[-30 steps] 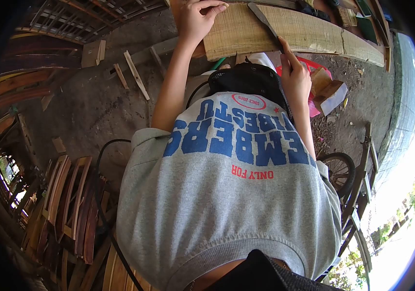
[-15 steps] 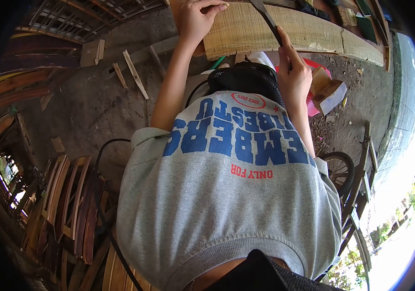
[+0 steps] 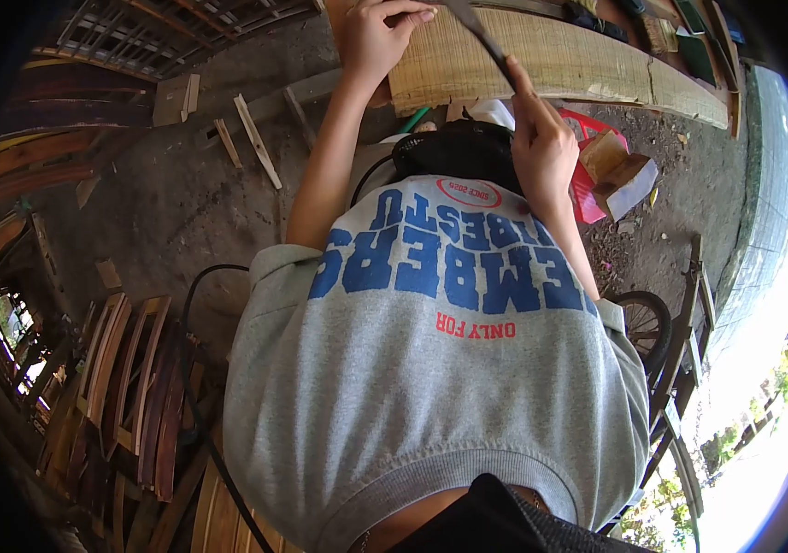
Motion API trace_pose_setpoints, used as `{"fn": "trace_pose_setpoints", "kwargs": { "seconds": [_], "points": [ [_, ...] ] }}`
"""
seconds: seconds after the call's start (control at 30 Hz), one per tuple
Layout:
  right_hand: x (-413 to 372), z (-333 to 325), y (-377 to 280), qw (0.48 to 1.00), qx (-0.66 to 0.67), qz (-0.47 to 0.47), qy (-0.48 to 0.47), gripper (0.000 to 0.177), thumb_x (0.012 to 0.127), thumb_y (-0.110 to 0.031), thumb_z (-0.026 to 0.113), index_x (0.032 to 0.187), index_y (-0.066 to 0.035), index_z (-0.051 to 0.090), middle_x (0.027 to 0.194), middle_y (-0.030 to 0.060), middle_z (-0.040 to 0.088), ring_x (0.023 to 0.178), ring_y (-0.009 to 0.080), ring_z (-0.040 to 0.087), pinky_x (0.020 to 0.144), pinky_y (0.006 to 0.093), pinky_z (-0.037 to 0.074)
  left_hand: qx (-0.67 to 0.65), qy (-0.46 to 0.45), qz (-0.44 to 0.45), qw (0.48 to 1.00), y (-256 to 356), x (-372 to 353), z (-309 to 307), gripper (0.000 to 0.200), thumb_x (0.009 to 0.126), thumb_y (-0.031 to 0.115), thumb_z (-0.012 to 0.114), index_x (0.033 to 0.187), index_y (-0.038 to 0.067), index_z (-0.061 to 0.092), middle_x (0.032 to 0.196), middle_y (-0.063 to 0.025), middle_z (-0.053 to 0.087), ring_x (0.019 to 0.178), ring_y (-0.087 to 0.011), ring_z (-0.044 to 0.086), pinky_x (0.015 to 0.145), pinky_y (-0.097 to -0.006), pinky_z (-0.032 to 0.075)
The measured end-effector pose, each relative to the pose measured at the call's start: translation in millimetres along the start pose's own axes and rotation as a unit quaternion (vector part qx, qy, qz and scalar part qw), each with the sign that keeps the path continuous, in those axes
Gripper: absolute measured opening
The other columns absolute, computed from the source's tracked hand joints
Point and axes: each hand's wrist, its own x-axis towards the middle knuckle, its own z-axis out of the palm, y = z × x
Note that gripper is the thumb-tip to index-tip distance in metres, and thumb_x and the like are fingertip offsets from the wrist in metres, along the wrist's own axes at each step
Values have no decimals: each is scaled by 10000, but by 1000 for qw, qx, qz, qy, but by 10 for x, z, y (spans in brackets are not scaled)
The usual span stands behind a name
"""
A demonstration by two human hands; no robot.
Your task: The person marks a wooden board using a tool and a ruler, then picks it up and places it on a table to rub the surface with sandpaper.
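My right hand [image 3: 541,138] is wrapped round a long, flat, dark tool [image 3: 479,35], its index finger stretched along it. The tool slants up and left over a pale, rough-grained wooden plank [image 3: 588,64], and its far end runs out of the top of the view. My left hand [image 3: 377,39] is above the plank's left end, thumb and fingers pinched together near the tool's far end. What the pinch holds, if anything, I cannot make out.
A red plastic bag [image 3: 586,195] and an open cardboard box [image 3: 617,173] lie right of my right forearm. Brushes [image 3: 659,32] stand beyond the plank. Curved wooden pieces [image 3: 122,378] are stacked at left; a black cable [image 3: 188,369] hangs by my left side. A wheel [image 3: 645,327] stands at right.
My right hand has shifted left and toward my left hand, bringing the dark tool with it across the plank. My left hand has stayed almost in place, still pinched.
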Motion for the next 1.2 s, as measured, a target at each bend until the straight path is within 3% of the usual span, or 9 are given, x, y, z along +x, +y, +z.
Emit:
{"fn": "trace_pose_setpoints", "kwargs": {
  "seconds": [0.07,0.27,0.33,0.5,0.6,0.67,0.73,0.87,1.2],
  "points": [
    [52,55,24,999,15,-35,30,488,905,-126,604,1342,-341,571,724,53,634,624,274,641,539,391,491,-15,-12,-20,1000,-4,-13,1,92,830,29,743,833,-41,684,804,-92,594,732,-230,603,674,-332,496],
    [94,-9,-7,998,54,0,19,501,922,-115,573,1368,-343,537,792,112,668,691,308,659,590,428,511,-19,-6,-5,1000,-39,6,10,90,815,44,760,841,-22,705,810,-95,612,716,-230,615,637,-332,491],
    [93,47,62,998,23,20,-63,499,924,-102,567,1371,-323,541,804,110,670,670,294,651,580,414,498,31,22,8,999,-65,-10,26,132,816,97,778,827,-16,711,810,-86,621,716,-222,618,627,-332,488],
    [58,21,7,993,90,-42,67,493,918,-100,584,1358,-320,555,797,119,669,692,308,660,590,406,505,33,11,-6,999,35,-6,-8,130,818,106,778,823,-9,717,791,-73,618,711,-215,618,622,-331,490],
    [40,111,63,999,27,-27,-4,488,915,-89,585,1352,-304,566,778,107,660,667,302,651,580,399,497,60,18,24,998,41,-30,-17,131,819,109,777,826,-8,720,788,-70,619,705,-213,620,618,-329,489],
    [48,57,21,999,35,-28,14,481,918,-103,583,1351,-311,565,771,107,656,667,314,648,577,408,497,78,33,55,995,14,1,-28,134,818,110,777,826,-10,719,791,-72,621,702,-214,623,616,-329,489],
    [30,7,-18,998,55,-8,39,466,926,-135,580,1347,-335,563,757,108,652,679,323,651,578,424,497,18,1,-29,999,78,-1,-22,142,820,118,777,829,-11,717,793,-71,619,705,-218,622,625,-331,489],
    [40,21,51,999,22,-21,16,454,931,-141,575,1341,-335,570,743,98,648,650,308,645,566,424,490,48,24,46,997,-96,-8,27,112,816,76,768,834,-16,708,789,-71,611,700,-223,617,628,-335,491],
    [12,43,17,995,77,-11,56,474,935,-145,571,1370,-328,535,802,135,679,707,340,663,599,434,513,14,14,8,1000,30,-17,-8,78,823,65,757,841,-1,721,777,-65,621,666,-204,606,600,-320,479]
  ]
}}
